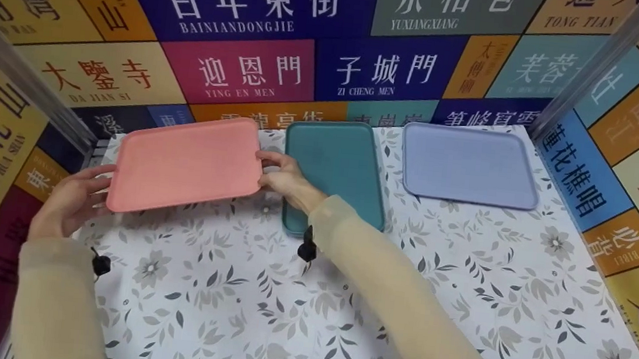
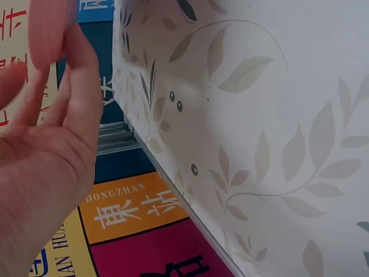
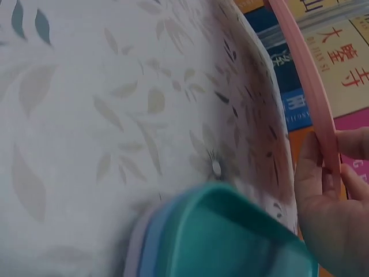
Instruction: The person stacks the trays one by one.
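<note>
A pink rectangular tray (image 1: 186, 164) is raised off the table at the left, tilted, with both hands at its short sides. My left hand (image 1: 74, 200) holds its left edge, fingers behind and thumb in front; in the left wrist view the pink tray's edge (image 2: 49, 34) sits between thumb and fingers. The right hand (image 1: 284, 176) pinches the right edge, and the right wrist view shows the tray's thin side (image 3: 314, 86) between thumb and fingers. Just beneath the right forearm lies a teal tray (image 1: 335, 163), partly covered by that hand and wrist.
In the right wrist view, blue and pale purple rims (image 3: 151, 242) show stacked under the teal tray. A lavender tray (image 1: 470, 165) lies at the back right of the floral-covered table (image 1: 213, 310). Printed panels (image 1: 236, 66) wall in the back and sides.
</note>
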`<state>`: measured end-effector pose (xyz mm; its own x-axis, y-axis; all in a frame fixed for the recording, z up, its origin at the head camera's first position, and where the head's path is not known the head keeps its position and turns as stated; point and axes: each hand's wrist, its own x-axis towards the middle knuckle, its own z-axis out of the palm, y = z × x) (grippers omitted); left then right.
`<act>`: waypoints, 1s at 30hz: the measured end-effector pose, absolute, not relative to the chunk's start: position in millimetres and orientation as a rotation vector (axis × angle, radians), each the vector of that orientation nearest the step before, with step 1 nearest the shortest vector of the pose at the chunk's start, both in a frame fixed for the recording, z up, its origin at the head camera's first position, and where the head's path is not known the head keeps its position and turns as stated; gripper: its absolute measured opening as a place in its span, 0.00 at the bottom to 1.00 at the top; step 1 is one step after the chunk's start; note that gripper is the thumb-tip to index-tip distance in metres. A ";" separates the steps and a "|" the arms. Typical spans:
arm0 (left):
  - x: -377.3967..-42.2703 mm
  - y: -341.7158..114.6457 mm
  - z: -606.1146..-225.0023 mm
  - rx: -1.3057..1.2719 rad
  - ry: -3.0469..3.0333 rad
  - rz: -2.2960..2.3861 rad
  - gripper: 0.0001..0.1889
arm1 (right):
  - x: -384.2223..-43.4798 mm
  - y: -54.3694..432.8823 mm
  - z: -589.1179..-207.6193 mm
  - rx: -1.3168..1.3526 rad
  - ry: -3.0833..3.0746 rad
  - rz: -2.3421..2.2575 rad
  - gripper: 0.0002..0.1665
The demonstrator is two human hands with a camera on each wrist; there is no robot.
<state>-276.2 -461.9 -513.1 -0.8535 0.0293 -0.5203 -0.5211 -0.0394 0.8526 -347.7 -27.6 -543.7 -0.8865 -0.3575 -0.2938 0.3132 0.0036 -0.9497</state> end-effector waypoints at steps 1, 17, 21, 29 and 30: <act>-275.6 -461.2 -513.4 -0.482 1.816 1.987 0.35 | -349.3 -23.5 -544.0 -0.057 1.832 -1.933 0.48; -268.9 -434.0 -516.0 -0.342 1.606 2.289 0.33 | -358.6 14.3 -541.3 -0.062 1.808 -1.950 0.44; -271.1 -424.7 -515.6 -0.281 1.648 2.313 0.31 | -359.4 23.0 -544.3 -0.029 1.795 -1.999 0.42; -272.5 -395.1 -521.8 -0.236 1.752 2.379 0.27 | -351.6 28.4 -549.5 0.149 1.796 -2.270 0.35; -271.7 -390.4 -524.1 -0.247 1.761 2.384 0.27 | -349.8 27.8 -549.7 0.182 1.811 -2.303 0.34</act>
<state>-271.7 -390.4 -524.1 -0.9724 0.0356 -0.2307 -0.2310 -0.2897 0.9288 -349.8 27.8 -549.7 -0.9713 -0.0850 -0.2223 0.2361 -0.2259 -0.9451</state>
